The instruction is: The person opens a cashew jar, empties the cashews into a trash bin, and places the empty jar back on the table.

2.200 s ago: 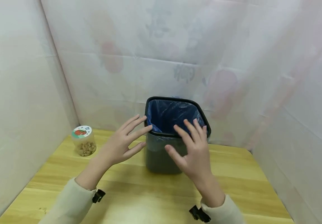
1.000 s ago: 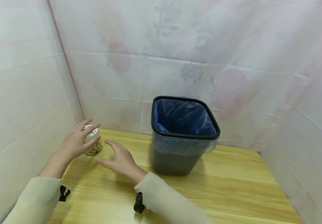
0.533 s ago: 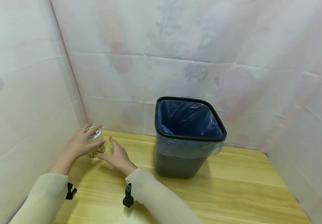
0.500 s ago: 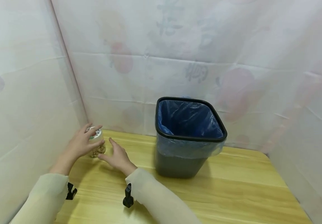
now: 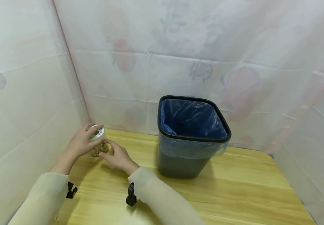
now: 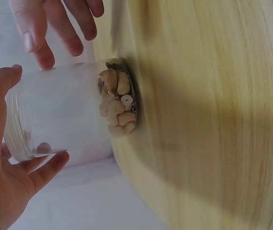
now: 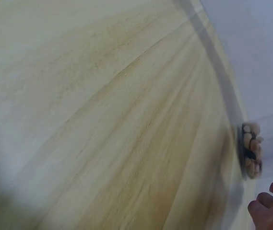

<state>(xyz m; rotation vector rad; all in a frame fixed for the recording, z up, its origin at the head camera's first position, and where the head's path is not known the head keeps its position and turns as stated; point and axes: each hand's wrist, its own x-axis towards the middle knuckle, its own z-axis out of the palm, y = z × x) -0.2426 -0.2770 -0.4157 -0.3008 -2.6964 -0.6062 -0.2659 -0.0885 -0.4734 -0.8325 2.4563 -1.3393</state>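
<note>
A clear plastic jar (image 5: 102, 150) stands upright on the table at the back left. Its white lid has a red and green picture, and tan, nut-like pieces (image 6: 117, 103) fill its lower part. My left hand (image 5: 80, 142) holds the jar around its top from the left, fingers over the lid's far side and thumb at the near side. Close to its right side is my right hand (image 5: 119, 157), thumb and fingers spread around the jar's lower half. In the left wrist view, the right fingertips (image 6: 74, 48) are right at the jar's wall.
A dark bin (image 5: 181, 164) with a black rim and blue bag liner stands on the wooden table (image 5: 243, 187), right of the hands. Pale printed sheets (image 5: 201, 40) hang behind and on both sides. Both sleeves are cream, with black devices at the wrists.
Both hands went from beside the bin leftward to the jar. Over the last half second the left hand has closed in around the jar's top and the right fingers have come nearer its side.
</note>
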